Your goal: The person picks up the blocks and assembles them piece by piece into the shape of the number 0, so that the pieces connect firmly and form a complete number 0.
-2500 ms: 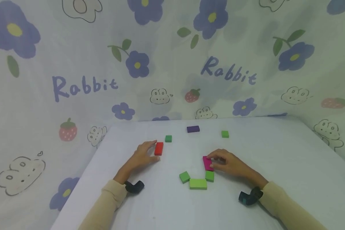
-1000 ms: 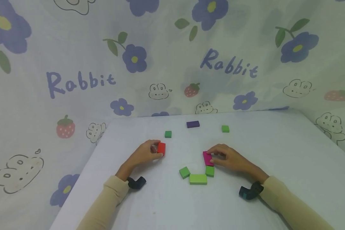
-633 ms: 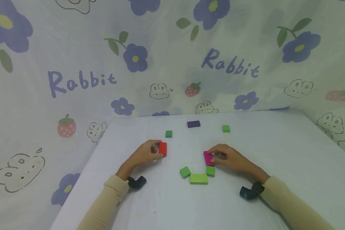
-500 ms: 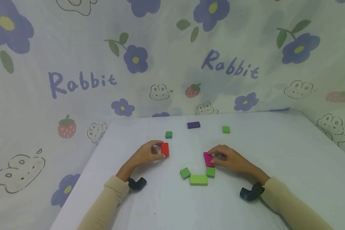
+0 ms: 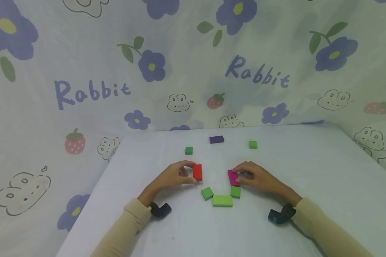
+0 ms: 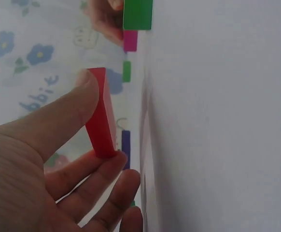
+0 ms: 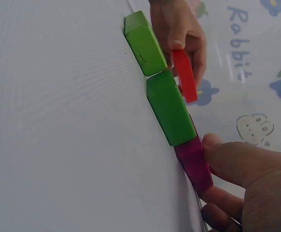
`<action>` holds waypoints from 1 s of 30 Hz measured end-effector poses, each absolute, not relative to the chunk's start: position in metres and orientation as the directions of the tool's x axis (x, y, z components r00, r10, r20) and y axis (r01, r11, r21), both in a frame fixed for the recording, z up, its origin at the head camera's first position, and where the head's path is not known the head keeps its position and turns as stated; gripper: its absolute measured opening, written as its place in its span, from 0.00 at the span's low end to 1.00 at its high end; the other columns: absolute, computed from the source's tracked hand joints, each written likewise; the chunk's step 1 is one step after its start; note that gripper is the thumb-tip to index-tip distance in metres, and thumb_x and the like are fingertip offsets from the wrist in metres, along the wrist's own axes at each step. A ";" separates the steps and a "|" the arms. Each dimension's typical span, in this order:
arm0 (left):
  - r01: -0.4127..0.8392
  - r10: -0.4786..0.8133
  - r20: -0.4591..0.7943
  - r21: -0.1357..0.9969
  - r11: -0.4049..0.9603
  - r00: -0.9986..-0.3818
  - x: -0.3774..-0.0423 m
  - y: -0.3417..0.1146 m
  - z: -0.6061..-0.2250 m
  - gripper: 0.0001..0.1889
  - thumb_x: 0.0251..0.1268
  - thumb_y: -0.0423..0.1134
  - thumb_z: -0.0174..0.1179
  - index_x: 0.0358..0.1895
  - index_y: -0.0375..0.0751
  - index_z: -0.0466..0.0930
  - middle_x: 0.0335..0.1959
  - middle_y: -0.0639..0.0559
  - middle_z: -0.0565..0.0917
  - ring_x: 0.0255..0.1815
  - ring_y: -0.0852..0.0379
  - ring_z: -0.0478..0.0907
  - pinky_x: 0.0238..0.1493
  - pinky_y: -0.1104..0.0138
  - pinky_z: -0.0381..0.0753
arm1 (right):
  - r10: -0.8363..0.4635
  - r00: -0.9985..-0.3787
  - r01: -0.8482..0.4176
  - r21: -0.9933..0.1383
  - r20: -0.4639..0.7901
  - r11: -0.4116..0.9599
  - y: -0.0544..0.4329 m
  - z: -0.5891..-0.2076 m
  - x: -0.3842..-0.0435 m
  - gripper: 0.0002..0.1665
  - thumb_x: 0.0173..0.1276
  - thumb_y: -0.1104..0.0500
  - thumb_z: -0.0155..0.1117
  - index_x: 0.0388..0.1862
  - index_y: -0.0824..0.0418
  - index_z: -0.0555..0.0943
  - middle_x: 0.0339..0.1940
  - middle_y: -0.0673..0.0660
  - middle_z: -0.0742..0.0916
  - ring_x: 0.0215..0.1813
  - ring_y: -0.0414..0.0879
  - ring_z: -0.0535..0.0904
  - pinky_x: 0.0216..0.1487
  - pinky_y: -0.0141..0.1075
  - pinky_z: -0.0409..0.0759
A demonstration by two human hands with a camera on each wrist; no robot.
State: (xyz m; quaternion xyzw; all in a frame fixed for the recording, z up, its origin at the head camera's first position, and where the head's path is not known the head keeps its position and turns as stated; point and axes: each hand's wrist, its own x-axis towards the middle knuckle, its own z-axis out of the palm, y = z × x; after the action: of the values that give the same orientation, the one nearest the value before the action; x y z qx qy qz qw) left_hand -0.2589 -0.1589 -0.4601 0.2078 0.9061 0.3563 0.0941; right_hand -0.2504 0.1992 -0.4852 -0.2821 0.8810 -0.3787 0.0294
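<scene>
My left hand pinches a red rectangular block by its two ends, between thumb and fingertips. In the left wrist view the red block appears held just off the white tabletop. My right hand holds a magenta block that lies on the table, thumb at its near end and a finger at its far end. The magenta block's near end meets a green cube. A yellow-green block lies beside that cube, and another green cube sits turned at its left end.
Farther back on the white table lie a dark green cube, a purple block and a light green cube. A printed cloth hangs behind the table.
The left hand has taken hold of the red block and carried it right and a little nearer, toward the turned green cube. The right hand stays at the magenta block.
</scene>
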 end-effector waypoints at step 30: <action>0.368 0.448 0.019 0.603 0.708 -0.894 -0.248 -0.134 -0.469 0.33 0.55 0.49 0.74 0.66 0.53 0.77 0.66 0.53 0.78 0.70 0.48 0.68 0.64 0.47 0.63 | -0.519 -0.839 -0.481 -0.668 0.163 0.567 0.201 -0.486 -0.251 0.21 0.67 0.55 0.70 0.58 0.44 0.81 0.57 0.45 0.83 0.56 0.42 0.76 0.58 0.39 0.79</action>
State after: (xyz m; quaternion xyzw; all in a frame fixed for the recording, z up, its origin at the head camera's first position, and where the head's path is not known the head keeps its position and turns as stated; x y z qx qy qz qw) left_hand -0.2476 -0.1336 -0.4692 0.2213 0.9218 0.3116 0.0644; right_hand -0.2507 0.2007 -0.4862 -0.2824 0.8849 -0.3695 0.0257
